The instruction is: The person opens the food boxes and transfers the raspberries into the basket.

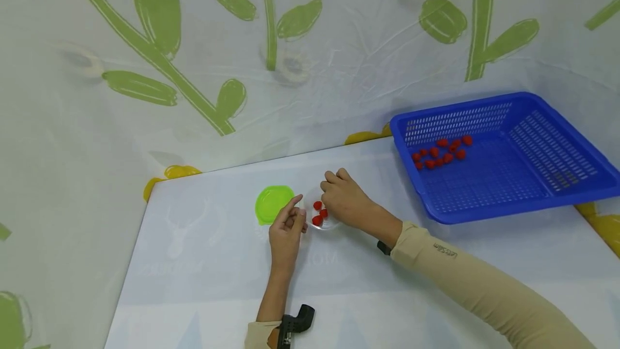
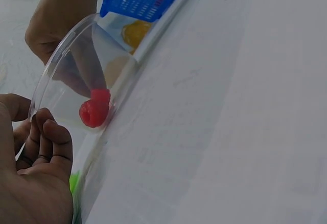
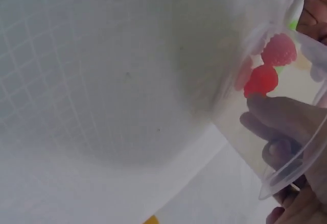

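Observation:
A clear round plastic container [image 1: 325, 224] stands on the white table with several red raspberries [image 1: 317, 220] in it. My left hand [image 1: 286, 233] pinches its rim at the left side; the left wrist view shows finger and thumb on the rim [image 2: 60, 49]. My right hand [image 1: 346, 201] reaches into the container from the right, fingers bent down. Through the clear wall in the right wrist view, the thumb tip lies against a raspberry [image 3: 261, 80]; whether the fingers grip one is unclear. A bright green lid [image 1: 273, 203] lies left of the container.
A large blue basket [image 1: 528, 206] stands at the right, with several more raspberries [image 1: 448, 158] gathered in its left part. A patterned sheet [image 1: 319, 96] with green leaves hangs behind the table's back edge.

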Tool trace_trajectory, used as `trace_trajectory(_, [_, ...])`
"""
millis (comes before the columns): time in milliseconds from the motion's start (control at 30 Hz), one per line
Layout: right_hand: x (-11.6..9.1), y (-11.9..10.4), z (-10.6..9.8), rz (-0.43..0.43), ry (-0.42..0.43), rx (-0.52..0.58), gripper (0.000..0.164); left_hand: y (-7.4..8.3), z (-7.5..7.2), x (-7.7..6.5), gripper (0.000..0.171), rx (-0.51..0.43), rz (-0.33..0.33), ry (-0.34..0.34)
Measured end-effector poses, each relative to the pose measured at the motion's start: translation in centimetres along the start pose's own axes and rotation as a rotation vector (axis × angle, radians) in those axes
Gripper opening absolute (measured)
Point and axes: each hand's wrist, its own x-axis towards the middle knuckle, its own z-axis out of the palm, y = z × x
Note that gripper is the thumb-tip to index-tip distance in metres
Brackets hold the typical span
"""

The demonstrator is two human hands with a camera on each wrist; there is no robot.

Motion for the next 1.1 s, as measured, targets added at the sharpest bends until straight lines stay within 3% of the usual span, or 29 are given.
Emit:
trace_trajectory(133, [-0.1,0.5,-0.4,-0.011,-0.054,0.129,0.005,0.0,0.0,0.0,0.033,-0.019,0.0,0.001])
trace_trajectory(300, [-0.5,1.0,-0.5,-0.046,-0.029,0.226,0.013,-0.1,0.1,0.1,0.033,-0.026,0.004,-0.002])
trace_trajectory(467, [-0.3,0.8,-0.4,-0.053,-0.028,0.24,0.017,-0.1,0.0,0.2,0.033,-0.012,0.004,-0.002])
trace_trajectory(733, [-0.3,0.8,-0.2,0.014,-0.05,0.218,0.015,-0.6,0.2,0.2,0.033,-0.015,0.014,-0.006])
trace_trajectory(967, [-1.9,2.0,-2.9,0.078,0.048,0.355,0.015,-2.8,0.0,0.3,0.032,0.005,-0.02,0.022])
trace_trajectory(1100, [-3.3,3.1,-4.7,0.075,0.15,0.385,0.012,-2.9,-0.1,0.3,0.032,0.027,-0.034,0.038])
